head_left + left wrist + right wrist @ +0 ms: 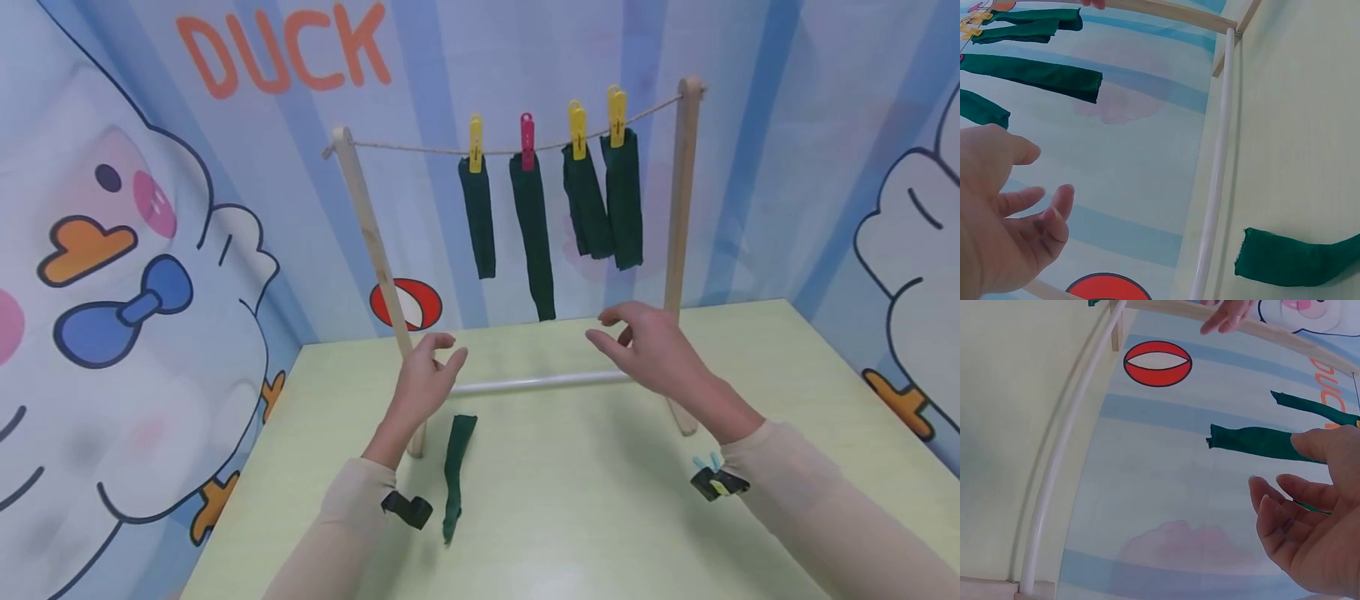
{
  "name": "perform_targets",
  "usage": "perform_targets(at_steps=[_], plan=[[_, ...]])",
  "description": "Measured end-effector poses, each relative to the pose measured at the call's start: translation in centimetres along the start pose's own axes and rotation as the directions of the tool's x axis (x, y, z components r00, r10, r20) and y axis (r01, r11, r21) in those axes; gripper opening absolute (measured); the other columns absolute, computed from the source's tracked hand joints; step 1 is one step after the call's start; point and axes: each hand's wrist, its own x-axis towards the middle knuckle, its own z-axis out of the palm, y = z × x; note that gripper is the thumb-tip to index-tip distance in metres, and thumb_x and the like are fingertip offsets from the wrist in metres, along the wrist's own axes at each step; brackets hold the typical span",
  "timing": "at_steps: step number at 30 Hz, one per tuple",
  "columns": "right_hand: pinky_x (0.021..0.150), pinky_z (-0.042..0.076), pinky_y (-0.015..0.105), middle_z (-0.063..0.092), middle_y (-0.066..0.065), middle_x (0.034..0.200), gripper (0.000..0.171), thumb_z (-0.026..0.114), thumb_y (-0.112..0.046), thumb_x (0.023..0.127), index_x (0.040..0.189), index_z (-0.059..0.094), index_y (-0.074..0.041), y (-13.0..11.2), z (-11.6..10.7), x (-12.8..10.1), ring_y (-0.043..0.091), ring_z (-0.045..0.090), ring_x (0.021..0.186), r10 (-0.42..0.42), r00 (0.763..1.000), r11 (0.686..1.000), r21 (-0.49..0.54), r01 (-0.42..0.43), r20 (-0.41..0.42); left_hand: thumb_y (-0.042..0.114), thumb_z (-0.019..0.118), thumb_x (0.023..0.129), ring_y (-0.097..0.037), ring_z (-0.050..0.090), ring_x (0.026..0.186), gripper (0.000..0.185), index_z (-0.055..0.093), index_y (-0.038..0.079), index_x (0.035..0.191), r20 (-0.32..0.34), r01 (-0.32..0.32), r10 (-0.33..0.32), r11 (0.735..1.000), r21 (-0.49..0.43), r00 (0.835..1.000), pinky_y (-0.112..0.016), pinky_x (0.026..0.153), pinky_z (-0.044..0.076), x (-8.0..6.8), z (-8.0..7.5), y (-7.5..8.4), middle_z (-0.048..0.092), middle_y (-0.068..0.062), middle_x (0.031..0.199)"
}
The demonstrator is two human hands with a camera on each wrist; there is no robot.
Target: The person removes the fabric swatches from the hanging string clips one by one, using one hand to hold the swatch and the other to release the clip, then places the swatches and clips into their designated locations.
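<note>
A small wooden drying rack (678,208) stands on the pale green table (570,500), with a string across its top. Several dark green socks (532,233) hang from the string under yellow pegs (476,143) and one pink peg (527,140). One more green sock (454,475) (1297,259) lies flat on the table in front of the rack's left post. My left hand (431,375) (1010,231) hovers above it, fingers relaxed and empty. My right hand (645,346) (1310,519) hovers near the right post, also open and empty.
The rack's white bottom rail (540,383) (1216,169) (1060,462) runs between the two posts just beyond my hands. Cartoon duck walls (135,250) close in the table at the back and both sides.
</note>
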Motion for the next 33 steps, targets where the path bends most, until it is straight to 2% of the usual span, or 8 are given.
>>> perform_targets(at_steps=[5,10,14,21,23,27,33], plan=[[0.062,0.054,0.032,0.066,0.016,0.118,0.038,0.067,-0.030,0.098,0.122,0.066,-0.002,-0.8,0.3,0.6,0.024,0.064,0.082,-0.032,0.999,0.999,-0.011,0.032,-0.017,0.034,0.063,0.099,-0.019,0.065,0.077,0.051,0.045,0.010,0.140,-0.010,0.019,-0.020,0.996,-0.084,1.000,-0.030,0.066,0.054,0.3,0.1,0.2,0.058,-0.008,0.132],[0.063,0.053,0.033,0.068,0.014,0.112,0.033,0.069,-0.025,0.097,0.120,0.066,-0.001,-1.9,0.2,1.5,0.022,0.065,0.078,-0.131,0.988,0.991,0.012,0.133,-0.081,0.034,0.063,0.099,-0.020,0.068,0.077,0.056,0.040,0.011,0.144,-0.018,-0.002,0.000,0.989,-0.149,1.000,-0.033,0.066,0.052,1.3,-0.1,0.4,0.058,-0.007,0.134],[0.066,0.055,0.035,0.068,0.014,0.113,0.031,0.070,-0.023,0.096,0.118,0.067,-0.002,-3.0,0.0,2.0,0.020,0.066,0.077,-0.188,0.975,0.981,0.032,0.193,-0.116,0.034,0.063,0.099,-0.020,0.068,0.079,0.057,0.040,0.011,0.146,-0.032,-0.028,0.023,0.986,-0.166,0.999,-0.032,0.069,0.054,2.0,-0.3,1.1,0.057,-0.005,0.136],[0.068,0.058,0.037,0.067,0.015,0.117,0.030,0.070,-0.021,0.096,0.118,0.067,-0.002,-3.9,-0.1,2.6,0.021,0.068,0.078,-0.222,0.963,0.970,0.068,0.234,-0.153,0.033,0.063,0.099,-0.019,0.068,0.080,0.057,0.040,0.012,0.147,-0.038,-0.051,0.045,0.982,-0.181,0.998,-0.031,0.076,0.056,2.2,-0.2,2.1,0.056,-0.005,0.137],[0.068,0.058,0.037,0.068,0.014,0.116,0.029,0.070,-0.021,0.096,0.118,0.067,-0.002,-4.0,-0.1,3.0,0.020,0.068,0.076,-0.249,0.953,0.962,0.071,0.264,-0.174,0.034,0.063,0.099,-0.019,0.068,0.080,0.057,0.040,0.012,0.147,-0.042,-0.072,0.065,0.980,-0.184,0.997,-0.032,0.076,0.055,2.5,-0.2,2.2,0.056,-0.004,0.137],[0.068,0.058,0.037,0.067,0.013,0.116,0.030,0.072,-0.020,0.094,0.118,0.067,-0.002,-4.3,-0.2,4.0,0.019,0.068,0.074,-0.319,0.918,0.934,0.088,0.347,-0.235,0.034,0.064,0.099,-0.019,0.067,0.079,0.058,0.040,0.012,0.147,-0.064,-0.124,0.114,0.974,-0.188,0.991,-0.033,0.077,0.055,3.1,-0.4,2.5,0.056,-0.004,0.137],[0.069,0.058,0.037,0.064,0.011,0.126,0.035,0.074,-0.016,0.092,0.123,0.066,-0.001,-4.1,-0.1,4.8,0.016,0.068,0.077,-0.367,0.877,0.898,0.129,0.421,-0.312,0.035,0.063,0.099,-0.018,0.068,0.082,0.061,0.038,0.013,0.149,-0.066,-0.181,0.172,0.968,-0.176,0.983,-0.031,0.076,0.055,4.0,-0.6,3.4,0.054,-0.002,0.140]])
